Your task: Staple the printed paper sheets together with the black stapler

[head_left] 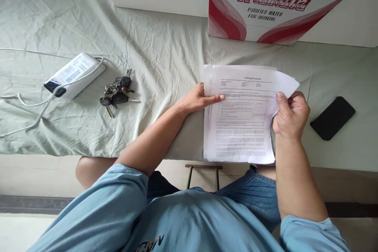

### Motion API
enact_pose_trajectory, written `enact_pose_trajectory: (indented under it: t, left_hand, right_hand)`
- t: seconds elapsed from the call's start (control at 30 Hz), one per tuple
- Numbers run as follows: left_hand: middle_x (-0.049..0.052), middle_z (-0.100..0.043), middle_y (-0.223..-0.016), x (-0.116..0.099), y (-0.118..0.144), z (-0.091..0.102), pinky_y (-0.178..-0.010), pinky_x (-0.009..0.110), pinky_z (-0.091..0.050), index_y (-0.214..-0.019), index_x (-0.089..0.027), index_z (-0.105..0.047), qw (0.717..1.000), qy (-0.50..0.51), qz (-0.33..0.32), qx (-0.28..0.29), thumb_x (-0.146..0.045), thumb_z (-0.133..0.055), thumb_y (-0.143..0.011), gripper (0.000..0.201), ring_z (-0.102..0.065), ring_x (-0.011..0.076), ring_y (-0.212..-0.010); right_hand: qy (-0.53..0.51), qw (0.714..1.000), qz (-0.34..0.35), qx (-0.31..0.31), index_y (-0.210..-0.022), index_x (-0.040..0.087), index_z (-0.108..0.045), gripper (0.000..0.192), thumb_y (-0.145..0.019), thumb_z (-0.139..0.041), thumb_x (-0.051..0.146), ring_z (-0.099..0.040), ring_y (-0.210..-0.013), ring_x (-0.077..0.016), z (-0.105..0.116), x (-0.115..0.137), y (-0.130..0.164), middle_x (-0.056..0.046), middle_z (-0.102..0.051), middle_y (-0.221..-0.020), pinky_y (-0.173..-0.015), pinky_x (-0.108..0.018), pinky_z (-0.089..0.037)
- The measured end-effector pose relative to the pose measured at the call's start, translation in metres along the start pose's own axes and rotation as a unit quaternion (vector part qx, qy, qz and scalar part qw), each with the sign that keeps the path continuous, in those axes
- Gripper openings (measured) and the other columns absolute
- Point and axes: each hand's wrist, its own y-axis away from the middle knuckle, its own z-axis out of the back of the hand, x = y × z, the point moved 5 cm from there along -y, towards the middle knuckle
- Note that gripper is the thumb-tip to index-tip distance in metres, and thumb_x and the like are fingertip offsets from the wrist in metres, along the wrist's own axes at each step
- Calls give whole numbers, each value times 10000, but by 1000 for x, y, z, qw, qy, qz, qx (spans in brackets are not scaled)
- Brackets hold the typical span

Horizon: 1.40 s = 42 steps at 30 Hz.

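Observation:
Several printed sheets of paper (pixel 242 126) lie loosely stacked at the near edge of the cloth-covered table, the top one headed "OVERLEAF NOTES". My left hand (pixel 201 98) grips the stack by its left edge, thumb on top of the print and the other fingers hidden underneath. On the opposite side, my right hand (pixel 291 114) pinches the right edge, its thumb over the paper and its fingers curled behind. The top right corner of the sheets bends up beside that hand. Just right of my right hand lies a black phone-like slab (pixel 333 118).
A Wahaha water carton (pixel 271 27) stands at the back right. On the left, a white power-bank-like box (pixel 75 75) has white cables (pixel 32 124) running off it. A bunch of keys (pixel 118 92) sits beside it. The green cloth (pixel 159 55) is wrinkled.

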Motion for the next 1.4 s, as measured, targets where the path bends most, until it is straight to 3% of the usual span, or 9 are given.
enact_pose_trajectory:
  t: [0.23,0.47,0.63,0.8,0.9,1.0,1.13,1.27,1.4]
  left_hand:
    - [143,-902,-1251,11,-7,15,-1136,541,-720,-1283,-186,-808,980,110,-32,-160,-773,-996,-826,767,-861,394,-1291]
    - [126,-823,-1526,18,-11,45,-1323,546,-611,-1450,-235,-734,934,140,-103,-312,-820,-878,-936,792,-638,401,-1648]
    - [112,-824,-1519,12,-10,36,-1399,570,-540,-1460,-241,-738,940,160,-113,-278,-800,-914,-912,802,-581,408,-1703]
    - [133,-881,-1324,-10,3,41,-1321,597,-611,-1340,-221,-804,962,147,-99,-205,-709,-1105,-643,902,-728,473,-1542]
    - [75,-894,-1159,-22,12,65,-1233,617,-656,-1175,-268,-834,969,91,-128,-190,-788,-1057,-674,755,-773,459,-1465]
    - [88,-890,-1121,-22,17,83,-1173,583,-670,-1158,-247,-841,975,11,-133,-178,-831,-1041,-673,785,-795,434,-1395]
    - [132,-889,-1074,-7,14,80,-1070,520,-699,-1108,-161,-862,981,-119,-41,-148,-690,-1099,-659,733,-845,365,-1133]
    - [117,-881,-1164,-7,15,74,-1126,535,-681,-1174,-189,-867,979,-111,-67,-159,-700,-1066,-690,731,-842,354,-1164]
    - [105,-873,-1114,-14,19,77,-1051,528,-701,-1132,-199,-861,981,-115,-63,-142,-711,-1054,-685,706,-847,372,-1152]
  right_hand:
    - [-42,995,-60,70,-1212,340,-693,724,-756,-961,833,-796,-1063,-317,9,-4,-11,-43,-742,-1035,-981,-534,-676]
    - [-117,953,-157,231,-1358,346,-746,915,-736,-850,1009,-761,-1406,-414,-10,15,-1,-140,-810,-1443,-965,-558,-726]
    - [-152,954,-153,209,-1431,337,-759,926,-653,-1089,716,-744,-1470,-389,-35,18,21,-99,-828,-1445,-1236,-654,-642]
    - [-181,982,17,58,-1387,280,-824,873,-603,-1151,484,-623,-1639,-405,-3,31,2,-96,-787,-1558,-1451,-692,-428]
    - [-189,975,102,63,-1310,283,-855,890,-501,-1186,453,-623,-1647,-447,25,39,-12,-110,-778,-1577,-1421,-714,-471]
    - [-171,975,72,119,-1299,324,-846,869,-507,-1189,433,-708,-1565,-428,35,34,-13,-94,-825,-1514,-1302,-688,-614]
    - [-98,976,2,196,-1257,364,-855,684,-640,-1148,363,-831,-1383,-377,27,27,3,-35,-909,-1285,-1130,-594,-742]
    - [-110,985,27,130,-1047,299,-882,434,-702,-1118,416,-878,-1175,-358,29,31,4,-38,-912,-1016,-1127,-597,-729]
    - [-82,987,12,136,-964,299,-895,474,-612,-1140,502,-867,-1012,-339,36,25,-4,-50,-907,-998,-1051,-574,-731]
